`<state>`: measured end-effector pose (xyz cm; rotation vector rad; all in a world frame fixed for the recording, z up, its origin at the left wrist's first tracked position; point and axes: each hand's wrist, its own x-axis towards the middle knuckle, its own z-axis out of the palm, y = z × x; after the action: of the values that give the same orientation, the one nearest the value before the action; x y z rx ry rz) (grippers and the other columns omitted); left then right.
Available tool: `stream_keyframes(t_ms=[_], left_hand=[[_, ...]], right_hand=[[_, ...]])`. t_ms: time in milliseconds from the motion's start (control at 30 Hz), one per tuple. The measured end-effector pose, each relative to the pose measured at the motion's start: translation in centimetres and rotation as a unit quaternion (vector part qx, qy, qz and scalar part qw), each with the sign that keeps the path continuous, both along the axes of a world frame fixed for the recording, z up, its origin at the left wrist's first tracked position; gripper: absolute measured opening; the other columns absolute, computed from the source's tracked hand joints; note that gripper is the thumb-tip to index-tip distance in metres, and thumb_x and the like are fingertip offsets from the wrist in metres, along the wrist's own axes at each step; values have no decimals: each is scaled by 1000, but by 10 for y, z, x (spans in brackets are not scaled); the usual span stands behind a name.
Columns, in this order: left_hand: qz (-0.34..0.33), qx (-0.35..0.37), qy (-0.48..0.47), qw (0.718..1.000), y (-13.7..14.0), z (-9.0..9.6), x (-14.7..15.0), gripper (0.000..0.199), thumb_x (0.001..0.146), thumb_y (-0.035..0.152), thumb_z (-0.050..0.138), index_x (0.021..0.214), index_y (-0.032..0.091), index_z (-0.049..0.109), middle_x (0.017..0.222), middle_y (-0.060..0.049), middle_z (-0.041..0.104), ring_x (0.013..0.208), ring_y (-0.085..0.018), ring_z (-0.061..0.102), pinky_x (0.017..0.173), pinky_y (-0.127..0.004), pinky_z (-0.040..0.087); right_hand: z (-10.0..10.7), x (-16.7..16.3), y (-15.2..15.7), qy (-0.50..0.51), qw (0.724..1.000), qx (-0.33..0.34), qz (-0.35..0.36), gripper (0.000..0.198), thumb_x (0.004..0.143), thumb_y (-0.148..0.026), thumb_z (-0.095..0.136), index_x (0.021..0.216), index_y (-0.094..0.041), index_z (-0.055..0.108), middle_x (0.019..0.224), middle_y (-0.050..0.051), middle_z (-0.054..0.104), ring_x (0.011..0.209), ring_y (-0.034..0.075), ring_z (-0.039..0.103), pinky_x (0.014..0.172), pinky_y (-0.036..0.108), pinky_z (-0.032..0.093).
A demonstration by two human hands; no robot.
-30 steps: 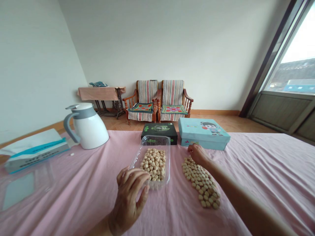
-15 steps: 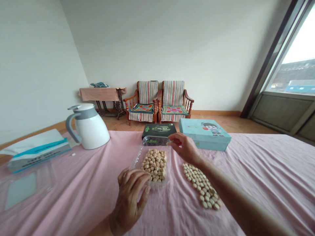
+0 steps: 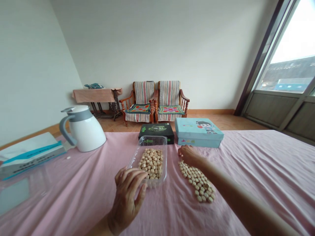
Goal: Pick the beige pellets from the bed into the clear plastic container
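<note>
A clear plastic tray [image 3: 164, 164] stands in the middle of the cloth, holding a pile of small beige rounded pieces [image 3: 153, 161]. My left hand [image 3: 128, 193] lies at its near left corner, fingers stretched out over the rim and thumb apart. To the right, more of these beige pieces [image 3: 198, 183] are spread in a single layer in a long patch on the cloth. At the far end of that patch is my right hand [image 3: 189, 155], low over the cloth, its fingers curled together. Whatever its fingertips may hold is hidden.
Behind the tray sits a black box [image 3: 157, 129], beside a light blue box [image 3: 199, 132]. On the left are a white jug [image 3: 86, 131], a tissue pack [image 3: 31, 155] and a clear plastic lid [image 3: 24, 186]. Pink cloth [image 3: 98, 173] covers the surface. Two chairs [image 3: 157, 101] stand beyond.
My right hand has moved from the tray's far right corner to the far end of the loose pieces. My left hand stays at the tray. The view has shifted slightly.
</note>
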<state>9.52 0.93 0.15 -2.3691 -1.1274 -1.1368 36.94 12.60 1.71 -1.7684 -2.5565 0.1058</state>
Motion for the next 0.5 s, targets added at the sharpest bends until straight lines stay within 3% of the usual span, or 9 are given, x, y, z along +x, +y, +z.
stream_keyframes(t_ms=[167, 300, 400, 500], left_hand=[[-2, 6, 5, 1000, 0, -1, -1, 26, 84, 15, 47, 108, 19, 56, 99, -7, 62, 101, -23, 51, 97, -47, 31], [-1, 6, 8, 1000, 1, -1, -1, 26, 84, 15, 47, 107, 19, 56, 99, -7, 62, 100, -23, 51, 97, -47, 31], [-7, 13, 16, 1000, 3, -1, -2, 24, 83, 16, 47, 106, 19, 56, 98, -7, 62, 99, -23, 51, 95, -46, 32], [-7, 14, 18, 1000, 4, -1, -2, 24, 83, 16, 48, 105, 19, 56, 97, -7, 63, 98, -23, 52, 94, -46, 32]], right_hand=[[-3, 2, 6, 16, 999, 31, -13, 25, 70, -4, 49, 84, -16, 66, 92, 10, 67, 91, 22, 60, 79, 31, 37], [17, -4, 0, 181, 975, 115, -53, 23, 70, -5, 47, 82, -15, 64, 87, 8, 65, 77, 14, 59, 69, 23, 38], [41, -21, -10, 297, 947, 124, 5, 18, 68, -8, 51, 78, -16, 65, 74, 2, 64, 66, 11, 56, 62, 20, 39], [59, -37, -16, 360, 926, 95, 70, 18, 70, -12, 54, 84, -16, 66, 76, 0, 66, 65, 9, 56, 61, 19, 40]])
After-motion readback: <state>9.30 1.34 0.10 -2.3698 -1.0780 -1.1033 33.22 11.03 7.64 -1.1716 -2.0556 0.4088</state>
